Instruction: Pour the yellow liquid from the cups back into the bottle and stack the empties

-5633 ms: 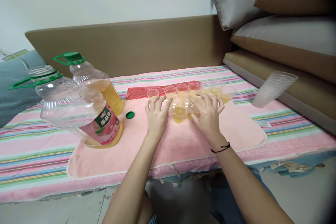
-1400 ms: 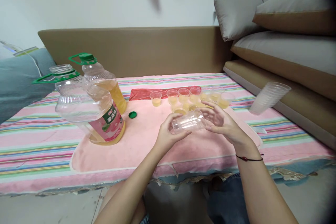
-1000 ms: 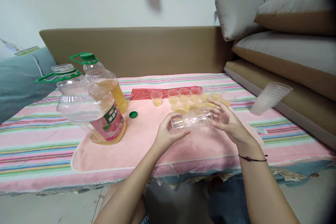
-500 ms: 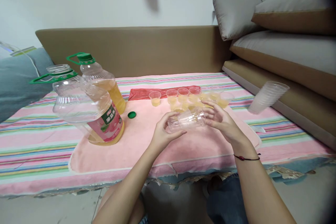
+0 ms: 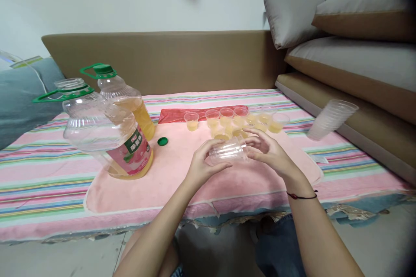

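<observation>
Clear plastic cups [image 5: 228, 150], nested and lying sideways, are held between my two hands above the pink mat [image 5: 136, 194]. My left hand [image 5: 203, 160] grips their left end between thumb and fingers. Fingers of my right hand [image 5: 266, 149] close round the right end. Just behind stand several cups of yellow drink [image 5: 264, 119], partly hidden by my hands. One filled cup [image 5: 192, 122] is a little apart on the left. An uncapped large bottle [image 5: 130, 156] with a pink label stands at the left, and a capped bottle [image 5: 143, 117] is behind it.
A green cap [image 5: 163, 141] lies right of the bottles. A tilted stack of cups [image 5: 331, 120] is at the right, beside piled cushions [image 5: 354, 65]. Red plastic [image 5: 178, 115] lies behind the filled cups. A brown backrest [image 5: 169, 60] runs along the back.
My right hand has moved slightly left, and the cups between my hands now sit closer together, spanning a shorter length. My left hand has barely moved.
</observation>
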`<action>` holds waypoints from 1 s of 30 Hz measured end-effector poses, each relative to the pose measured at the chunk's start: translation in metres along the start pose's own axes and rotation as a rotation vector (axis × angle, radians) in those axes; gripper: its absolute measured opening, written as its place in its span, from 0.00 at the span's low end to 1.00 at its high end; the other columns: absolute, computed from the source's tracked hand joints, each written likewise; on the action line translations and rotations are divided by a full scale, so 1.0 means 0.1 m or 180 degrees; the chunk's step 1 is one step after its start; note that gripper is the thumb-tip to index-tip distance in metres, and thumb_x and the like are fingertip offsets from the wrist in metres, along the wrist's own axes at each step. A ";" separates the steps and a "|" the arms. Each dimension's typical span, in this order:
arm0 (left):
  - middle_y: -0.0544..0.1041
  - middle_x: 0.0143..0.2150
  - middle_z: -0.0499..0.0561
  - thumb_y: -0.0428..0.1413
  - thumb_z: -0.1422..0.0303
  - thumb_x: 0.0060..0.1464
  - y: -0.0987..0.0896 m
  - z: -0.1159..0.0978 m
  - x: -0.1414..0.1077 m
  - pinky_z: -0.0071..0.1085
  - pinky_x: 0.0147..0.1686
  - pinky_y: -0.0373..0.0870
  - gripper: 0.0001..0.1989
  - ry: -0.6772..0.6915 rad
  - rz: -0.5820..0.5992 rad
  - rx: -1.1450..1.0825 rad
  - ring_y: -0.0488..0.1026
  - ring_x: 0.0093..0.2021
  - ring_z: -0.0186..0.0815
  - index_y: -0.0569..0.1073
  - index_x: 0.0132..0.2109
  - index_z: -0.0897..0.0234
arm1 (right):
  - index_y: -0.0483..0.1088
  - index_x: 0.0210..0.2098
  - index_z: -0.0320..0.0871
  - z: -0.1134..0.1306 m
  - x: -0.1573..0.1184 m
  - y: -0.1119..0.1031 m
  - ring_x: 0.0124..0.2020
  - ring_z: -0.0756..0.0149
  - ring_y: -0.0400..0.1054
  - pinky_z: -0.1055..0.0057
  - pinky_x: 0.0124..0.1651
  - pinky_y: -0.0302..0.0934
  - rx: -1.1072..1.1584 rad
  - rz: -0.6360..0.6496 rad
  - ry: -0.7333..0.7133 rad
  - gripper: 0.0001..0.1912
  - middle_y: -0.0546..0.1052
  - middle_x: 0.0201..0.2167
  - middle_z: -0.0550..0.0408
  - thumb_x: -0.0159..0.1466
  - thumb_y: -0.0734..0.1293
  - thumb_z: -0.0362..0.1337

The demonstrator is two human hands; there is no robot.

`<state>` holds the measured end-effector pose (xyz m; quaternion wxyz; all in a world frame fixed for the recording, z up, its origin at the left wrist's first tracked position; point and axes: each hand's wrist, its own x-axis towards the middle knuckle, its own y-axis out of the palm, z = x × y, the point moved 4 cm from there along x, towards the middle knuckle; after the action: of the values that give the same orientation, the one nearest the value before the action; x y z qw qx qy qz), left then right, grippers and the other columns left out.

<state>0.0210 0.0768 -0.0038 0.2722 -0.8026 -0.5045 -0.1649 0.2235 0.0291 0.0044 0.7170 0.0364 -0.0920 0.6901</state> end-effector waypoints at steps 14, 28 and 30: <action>0.77 0.51 0.56 0.69 0.57 0.43 -0.03 -0.02 0.02 0.43 0.54 0.69 0.29 0.0197 0.0082 0.0212 0.73 0.54 0.46 0.74 0.53 0.57 | 0.64 0.56 0.52 -0.05 0.01 0.02 0.54 0.54 0.70 0.52 0.57 0.63 0.0071 0.0139 -0.0093 0.36 0.77 0.48 0.50 0.50 0.78 0.43; 0.69 0.61 0.60 0.61 0.54 0.52 -0.09 0.08 0.06 0.46 0.57 0.67 0.30 0.0115 -0.0307 -0.0347 0.68 0.59 0.46 0.66 0.59 0.57 | 0.64 0.55 0.54 0.13 -0.10 -0.37 0.52 0.56 0.71 0.54 0.56 0.65 0.0029 -0.0420 -0.0422 0.38 0.76 0.48 0.51 0.47 0.79 0.45; 0.70 0.59 0.59 0.58 0.56 0.55 -0.18 0.17 0.09 0.44 0.56 0.68 0.25 -0.0064 -0.0587 -0.0293 0.69 0.58 0.44 0.67 0.57 0.58 | 0.64 0.54 0.54 0.27 -0.15 -0.67 0.52 0.56 0.71 0.53 0.56 0.66 -0.0127 -0.0729 -0.0592 0.38 0.76 0.48 0.51 0.47 0.79 0.46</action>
<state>0.0089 0.0998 -0.0080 0.2137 -0.7661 -0.5708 -0.2042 0.2874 0.0065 0.0333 0.7799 0.0961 -0.1670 0.5955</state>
